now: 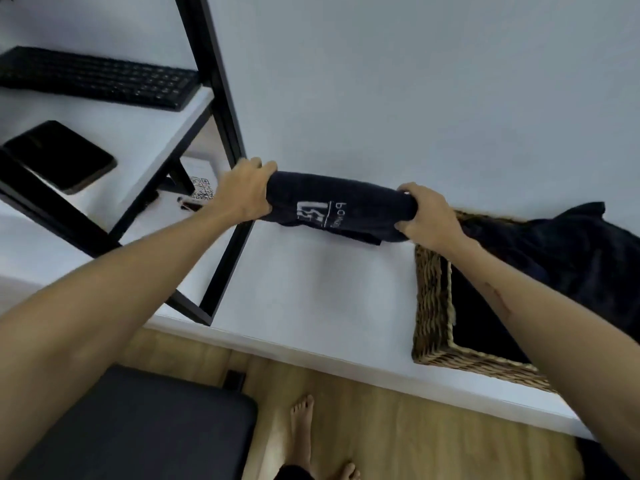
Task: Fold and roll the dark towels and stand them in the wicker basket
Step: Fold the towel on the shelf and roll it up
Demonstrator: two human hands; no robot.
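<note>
A dark towel (341, 206) with a white printed logo lies rolled into a thick tube on the white table (311, 289). My left hand (242, 192) grips its left end, fingers curled over the top. Its right end is gripped by my right hand (429, 216). A loose flap of the towel sticks out under the roll. The wicker basket (433, 306) stands to the right, just below my right hand. Another dark towel (561, 251) lies crumpled over the basket's far right corner.
A black-framed shelf unit (221, 140) stands at the left with a black keyboard (100, 77) and a dark phone (59, 157) on it. A dark padded seat (138, 427) is below. The table's front edge runs above a wooden floor and bare feet.
</note>
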